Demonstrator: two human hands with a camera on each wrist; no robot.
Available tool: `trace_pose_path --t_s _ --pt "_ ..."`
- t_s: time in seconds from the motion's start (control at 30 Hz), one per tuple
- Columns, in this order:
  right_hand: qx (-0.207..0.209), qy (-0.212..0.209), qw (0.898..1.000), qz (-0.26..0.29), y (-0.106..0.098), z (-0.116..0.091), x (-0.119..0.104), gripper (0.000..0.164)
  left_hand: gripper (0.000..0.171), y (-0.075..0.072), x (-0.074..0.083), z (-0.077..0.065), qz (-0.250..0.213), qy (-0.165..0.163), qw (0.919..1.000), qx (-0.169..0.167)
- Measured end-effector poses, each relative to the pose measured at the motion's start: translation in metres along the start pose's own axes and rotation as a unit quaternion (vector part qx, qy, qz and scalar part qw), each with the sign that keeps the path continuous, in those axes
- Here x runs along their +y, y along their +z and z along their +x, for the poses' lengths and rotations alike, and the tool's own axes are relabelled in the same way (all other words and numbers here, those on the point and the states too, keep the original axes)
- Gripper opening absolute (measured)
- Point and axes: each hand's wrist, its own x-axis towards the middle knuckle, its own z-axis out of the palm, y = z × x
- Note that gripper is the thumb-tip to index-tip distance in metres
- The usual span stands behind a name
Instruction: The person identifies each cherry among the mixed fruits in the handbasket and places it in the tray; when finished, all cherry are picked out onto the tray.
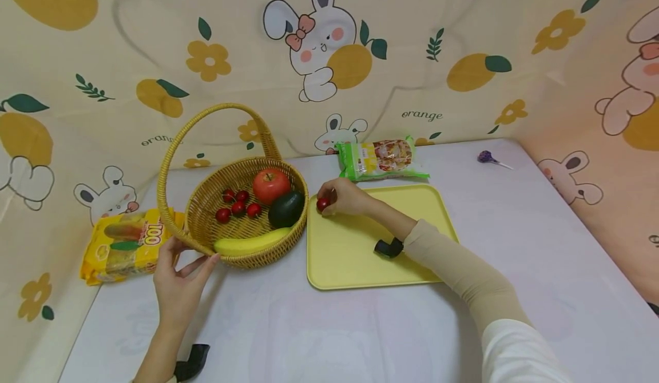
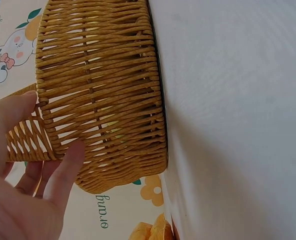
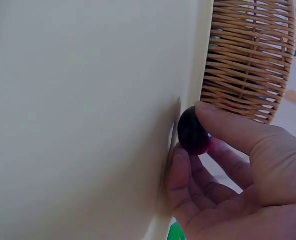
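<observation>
My left hand (image 1: 180, 283) grips the wicker basket (image 1: 273, 255) where its tall handle (image 1: 167, 171) meets the rim, thumb and fingers on either side in the left wrist view. Inside the basket are a red apple (image 1: 270, 186), a dark green avocado (image 1: 286, 210), a banana (image 1: 252, 242) and several cherries (image 1: 238, 208). A dark red cherry (image 3: 192, 132) is pinched between the thumb and fingers of my right hand (image 1: 347, 197). That hand is over the left edge of a yellow tray (image 1: 355, 263), close beside the basket.
Behind the tray lies a green and white snack packet (image 1: 381, 159). A yellow packet (image 1: 126, 243) is left of the basket, and a purple lollipop (image 1: 486, 157) lies at the back right. Printed cloth (image 1: 231, 6) hangs behind the white table (image 1: 309, 337).
</observation>
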Motion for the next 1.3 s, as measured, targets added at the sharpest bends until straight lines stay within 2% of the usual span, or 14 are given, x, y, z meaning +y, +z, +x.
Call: trace_pose_path --t_s 0.27,0.43,0.53,0.6,0.7,0.83,0.9,1.0,1.1,1.2,1.3 --pt "-0.008 0.005 1.000 0.006 0.001 0.000 0.004 0.030 0.070 0.000 0.002 0.000 0.003 -0.010 0.9999 0.000" --pt "-0.013 0.001 1.000 0.001 -0.002 0.000 0.003 0.032 0.070 0.001 0.000 0.000 0.004 -0.004 1.0000 0.001" --pt "-0.013 0.015 1.000 -0.010 -0.008 -0.002 0.000 0.034 0.070 0.002 0.000 0.000 0.005 0.000 1.0000 0.001" --pt "-0.005 0.028 1.000 -0.010 -0.015 -0.003 -0.007 0.036 0.070 0.002 0.000 0.001 0.003 0.000 1.0000 -0.001" --pt "0.030 0.030 0.999 0.003 -0.026 0.005 -0.020 0.037 0.069 0.002 0.001 0.001 -0.001 -0.004 1.0000 -0.001" --pt "0.084 -0.002 0.996 0.031 -0.032 0.030 -0.052 0.032 0.070 0.001 0.002 0.001 -0.005 -0.005 1.0000 0.001" --pt "0.088 -0.028 0.995 0.044 -0.030 0.046 -0.071 0.030 0.070 0.001 0.002 0.001 -0.006 -0.002 1.0000 0.000" --pt "0.051 -0.067 0.995 0.059 -0.020 0.071 -0.099 0.028 0.071 0.002 0.003 0.001 -0.008 -0.001 1.0000 -0.002" --pt "-0.018 -0.098 0.993 0.057 -0.002 0.092 -0.124 0.027 0.071 0.002 0.005 0.000 -0.013 -0.010 0.9999 -0.004" --pt "-0.092 -0.111 0.989 0.045 0.021 0.110 -0.144 0.030 0.070 0.001 0.007 0.000 -0.009 -0.024 0.9996 -0.009" --pt "-0.147 -0.096 0.983 0.053 0.044 0.124 -0.157 0.035 0.070 -0.001 0.008 0.000 -0.001 -0.027 0.9996 -0.013"
